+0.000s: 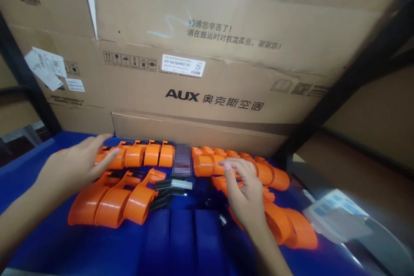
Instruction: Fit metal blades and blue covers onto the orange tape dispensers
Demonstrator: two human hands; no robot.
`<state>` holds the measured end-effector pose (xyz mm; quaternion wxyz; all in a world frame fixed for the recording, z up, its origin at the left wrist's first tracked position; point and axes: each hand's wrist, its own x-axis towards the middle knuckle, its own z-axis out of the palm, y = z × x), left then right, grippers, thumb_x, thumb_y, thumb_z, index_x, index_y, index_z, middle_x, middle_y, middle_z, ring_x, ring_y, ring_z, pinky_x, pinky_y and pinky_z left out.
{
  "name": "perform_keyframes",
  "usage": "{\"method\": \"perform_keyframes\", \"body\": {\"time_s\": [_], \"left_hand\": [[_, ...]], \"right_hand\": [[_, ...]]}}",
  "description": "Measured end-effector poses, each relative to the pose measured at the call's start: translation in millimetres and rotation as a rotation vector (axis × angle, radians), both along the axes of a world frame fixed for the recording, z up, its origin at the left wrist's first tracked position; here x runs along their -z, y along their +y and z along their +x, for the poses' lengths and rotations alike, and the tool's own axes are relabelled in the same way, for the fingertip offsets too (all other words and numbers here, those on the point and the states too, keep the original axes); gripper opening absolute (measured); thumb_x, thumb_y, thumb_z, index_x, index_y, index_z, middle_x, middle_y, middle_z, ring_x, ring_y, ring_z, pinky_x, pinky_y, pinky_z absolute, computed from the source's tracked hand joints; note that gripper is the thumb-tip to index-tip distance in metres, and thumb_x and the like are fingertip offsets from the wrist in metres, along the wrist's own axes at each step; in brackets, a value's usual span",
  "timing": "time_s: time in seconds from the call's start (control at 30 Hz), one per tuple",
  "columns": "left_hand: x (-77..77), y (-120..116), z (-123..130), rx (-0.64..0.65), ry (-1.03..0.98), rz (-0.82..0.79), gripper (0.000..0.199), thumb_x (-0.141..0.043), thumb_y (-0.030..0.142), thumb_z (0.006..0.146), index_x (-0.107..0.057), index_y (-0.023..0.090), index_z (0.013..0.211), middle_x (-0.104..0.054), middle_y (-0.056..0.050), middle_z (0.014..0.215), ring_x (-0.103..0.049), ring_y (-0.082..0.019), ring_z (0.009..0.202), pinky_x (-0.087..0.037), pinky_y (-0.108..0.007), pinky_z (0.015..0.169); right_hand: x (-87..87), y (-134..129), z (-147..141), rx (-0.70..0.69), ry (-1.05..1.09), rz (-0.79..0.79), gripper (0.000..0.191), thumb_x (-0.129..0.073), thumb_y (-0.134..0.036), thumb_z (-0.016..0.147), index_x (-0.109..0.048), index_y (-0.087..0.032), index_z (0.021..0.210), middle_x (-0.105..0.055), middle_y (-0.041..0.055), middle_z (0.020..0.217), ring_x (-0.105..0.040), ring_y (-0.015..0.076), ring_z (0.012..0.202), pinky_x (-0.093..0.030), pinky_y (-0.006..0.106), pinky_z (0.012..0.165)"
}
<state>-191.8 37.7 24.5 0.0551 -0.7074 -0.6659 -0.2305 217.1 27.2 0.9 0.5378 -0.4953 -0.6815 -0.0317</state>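
My left hand (76, 164) hovers at the left over the back row of orange plastic parts (134, 155), its fingers apart and nothing between them. Below it lie larger curved orange parts (111, 205). On the right, my right hand (244, 185) is over another group of orange parts (280, 224), fingers loosely bent and apart, holding nothing visible. It hides some of those parts. Between the hands are black pieces with a silver one (181, 184), and dark blue blocks (183, 241) stand side by side at the front.
A large cardboard sheet (145, 82) stands behind the blue surface (39, 233). A dark metal post (339, 90) slants at the right. Clear plastic packaging with a blue and white print (338, 211) lies at the right edge. A blurred rectangle (183, 160) sits between the back rows.
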Motion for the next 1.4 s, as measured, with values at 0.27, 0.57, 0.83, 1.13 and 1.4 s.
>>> {"method": "perform_keyframes", "body": {"time_s": [0.27, 0.57, 0.83, 1.13, 1.4], "left_hand": [[21.5, -26.3, 95.6, 0.664, -0.122, -0.005, 0.045, -0.075, 0.042, 0.089, -0.072, 0.040, 0.133, -0.079, -0.007, 0.128, -0.074, -0.037, 0.117, -0.056, -0.052, 0.103], [28.0, -10.2, 192.5, 0.666, -0.969, -0.168, 0.021, -0.068, 0.039, 0.095, -0.077, 0.029, 0.111, -0.077, -0.003, 0.089, -0.067, -0.021, 0.077, -0.051, -0.031, 0.068], [64.8, -6.4, 204.4, 0.499, -1.731, -0.297, 0.021, -0.067, 0.042, 0.096, -0.070, 0.022, 0.101, -0.063, 0.001, 0.076, -0.050, -0.012, 0.060, -0.038, -0.022, 0.052], [73.4, -18.2, 207.8, 0.418, -1.918, -0.271, 0.018, -0.075, 0.033, 0.093, -0.071, 0.021, 0.106, -0.068, 0.001, 0.084, -0.058, -0.011, 0.069, -0.047, -0.023, 0.064], [76.3, -18.9, 214.5, 0.505, -2.049, -0.280, 0.055, -0.074, 0.037, 0.094, -0.058, 0.029, 0.146, -0.066, -0.010, 0.147, -0.056, -0.028, 0.142, -0.044, -0.040, 0.115]], "right_hand": [[19.6, 17.8, 3.8, 0.136, -0.404, -0.070, 0.054, -0.059, -0.027, 0.097, -0.054, -0.020, 0.150, -0.071, 0.0153, 0.134, -0.057, 0.0403, 0.124, -0.047, 0.060, 0.101], [38.4, 35.3, -10.1, 0.101, -0.734, -0.298, 0.077, -0.066, -0.012, 0.086, -0.043, -0.017, 0.159, -0.056, 0.0172, 0.157, -0.050, 0.0438, 0.137, -0.042, 0.061, 0.109], [42.7, 42.5, -21.5, 0.197, -0.854, -0.335, 0.073, -0.059, -0.010, 0.090, -0.042, -0.019, 0.160, -0.055, 0.0190, 0.156, -0.053, 0.0419, 0.124, -0.041, 0.062, 0.101], [26.7, 34.3, -15.4, 0.188, -0.792, -0.282, 0.067, -0.066, -0.028, 0.098, -0.042, -0.017, 0.159, -0.055, 0.0164, 0.157, -0.051, 0.0403, 0.118, -0.042, 0.054, 0.094], [12.4, -2.3, -10.7, -0.115, -0.473, 0.015, 0.079, -0.074, -0.038, 0.094, -0.035, -0.021, 0.160, -0.063, 0.0170, 0.145, -0.055, 0.0366, 0.117, -0.045, 0.053, 0.100]]}}
